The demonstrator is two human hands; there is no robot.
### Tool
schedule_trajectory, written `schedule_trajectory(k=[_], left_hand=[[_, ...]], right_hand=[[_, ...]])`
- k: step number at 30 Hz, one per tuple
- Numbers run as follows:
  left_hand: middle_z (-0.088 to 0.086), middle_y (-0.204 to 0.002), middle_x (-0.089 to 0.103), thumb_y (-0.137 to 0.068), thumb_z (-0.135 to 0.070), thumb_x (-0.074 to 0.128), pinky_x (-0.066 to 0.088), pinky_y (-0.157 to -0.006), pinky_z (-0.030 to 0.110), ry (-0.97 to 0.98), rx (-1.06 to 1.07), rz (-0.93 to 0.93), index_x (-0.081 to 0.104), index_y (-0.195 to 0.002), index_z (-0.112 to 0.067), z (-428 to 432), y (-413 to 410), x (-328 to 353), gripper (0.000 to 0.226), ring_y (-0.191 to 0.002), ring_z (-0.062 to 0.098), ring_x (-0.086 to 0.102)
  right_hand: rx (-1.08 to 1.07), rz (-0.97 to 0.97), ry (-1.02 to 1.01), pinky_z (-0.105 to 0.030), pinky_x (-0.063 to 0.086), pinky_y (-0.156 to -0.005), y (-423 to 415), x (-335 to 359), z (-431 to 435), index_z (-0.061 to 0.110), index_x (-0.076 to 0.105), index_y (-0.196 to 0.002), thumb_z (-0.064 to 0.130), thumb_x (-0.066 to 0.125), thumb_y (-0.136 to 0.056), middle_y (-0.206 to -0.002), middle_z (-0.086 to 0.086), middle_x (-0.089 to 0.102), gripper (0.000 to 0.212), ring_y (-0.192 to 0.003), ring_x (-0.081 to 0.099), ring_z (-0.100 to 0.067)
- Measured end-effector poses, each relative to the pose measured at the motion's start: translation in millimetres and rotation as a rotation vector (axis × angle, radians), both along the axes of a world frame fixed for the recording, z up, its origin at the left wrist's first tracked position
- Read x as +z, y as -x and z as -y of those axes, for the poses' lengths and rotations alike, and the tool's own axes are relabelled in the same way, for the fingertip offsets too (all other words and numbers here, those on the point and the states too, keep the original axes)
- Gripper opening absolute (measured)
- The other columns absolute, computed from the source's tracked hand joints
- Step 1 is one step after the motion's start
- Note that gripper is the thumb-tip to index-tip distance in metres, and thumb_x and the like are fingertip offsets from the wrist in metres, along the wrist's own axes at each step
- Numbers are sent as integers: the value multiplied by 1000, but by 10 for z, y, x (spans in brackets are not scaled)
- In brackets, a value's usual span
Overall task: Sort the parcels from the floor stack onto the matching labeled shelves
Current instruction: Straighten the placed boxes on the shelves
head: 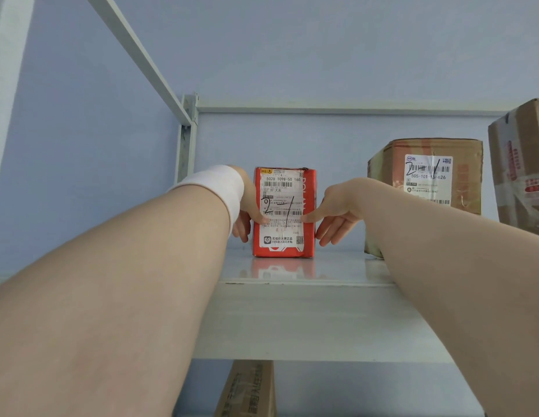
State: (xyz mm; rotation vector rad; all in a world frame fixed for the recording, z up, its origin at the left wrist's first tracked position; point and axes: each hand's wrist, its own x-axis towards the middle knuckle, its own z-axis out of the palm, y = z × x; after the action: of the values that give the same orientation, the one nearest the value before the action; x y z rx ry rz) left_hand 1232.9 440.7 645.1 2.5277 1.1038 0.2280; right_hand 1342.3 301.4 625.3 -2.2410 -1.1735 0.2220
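My left hand [247, 212], the one with the white wristband [214, 185], sits against the left side of the red parcel [283, 188]. Its thumb lies across the shipping label and its fingers hang down the edge. My own wrist hides most of them, so I cannot tell whether they actually clamp. My right hand [337, 212] is spread loose. Its thumb tip touches the front of the label and its straight fingers rest against the right edge, gripping nothing.

The parcel stands upright on its narrow end at the centre of the frame, on the grey metal shelf [292, 320], set back from the front lip. The main risk, as I judge it, is tipping. The parcel is tall for its footprint and the shelf is glossy enough to mirror it. A thumb dragging on the label as I pull away could rock it towards me and off the edge.

The other risk is a wrong slot. The parcel carries a handwritten "2-1", and so does the brown carton [428, 176] to the right, which suggests a match. But I can see no shelf label to confirm it.
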Motion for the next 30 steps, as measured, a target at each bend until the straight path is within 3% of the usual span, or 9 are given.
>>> schedule_trajectory(k=[2,7,14,25,30], left_hand=[[15,-119,65,-88,-28,63,46,-103,40,23,-27,-55,46,-133,0,1,-12,43,55,-105,25,66],[15,-122,63,-88,-32,63,45,-103,41,-30,-1,-67,41,-132,5,141,92,73,61,-106,26,66],[11,-115,68,-85,-32,67,42,-106,44,-35,11,-120,50,-129,-3,616,243,201,55,-111,29,62],[8,-114,67,-87,-43,60,42,-106,38,-60,89,-87,54,-126,-1,1661,-464,-199,58,-109,22,63],[10,-129,60,-87,-48,58,45,-102,42,-91,54,4,35,-138,-2,1913,-825,-307,72,-110,25,63]], right_hand=[[-17,-12,2,-48,48,-97,-31,1,-11,-2,40,-134,26,65,-87,-122,-25,59,60,-103,64,-37],[-37,13,-5,-51,48,-96,-25,51,109,-1,34,-140,31,68,-84,-123,-22,59,73,-104,64,-36],[-2,13,-10,-54,48,-95,-129,-3,598,2,45,-129,39,70,-80,-105,-11,68,66,-100,67,-33],[51,55,-23,-41,57,-80,-915,-218,1741,1,54,-117,28,70,-83,-100,-12,68,46,-84,68,-25],[-10,93,-79,-37,56,-81,-1283,-214,2105,2,55,-118,34,71,-81,-103,-8,66,51,-89,67,-24]])
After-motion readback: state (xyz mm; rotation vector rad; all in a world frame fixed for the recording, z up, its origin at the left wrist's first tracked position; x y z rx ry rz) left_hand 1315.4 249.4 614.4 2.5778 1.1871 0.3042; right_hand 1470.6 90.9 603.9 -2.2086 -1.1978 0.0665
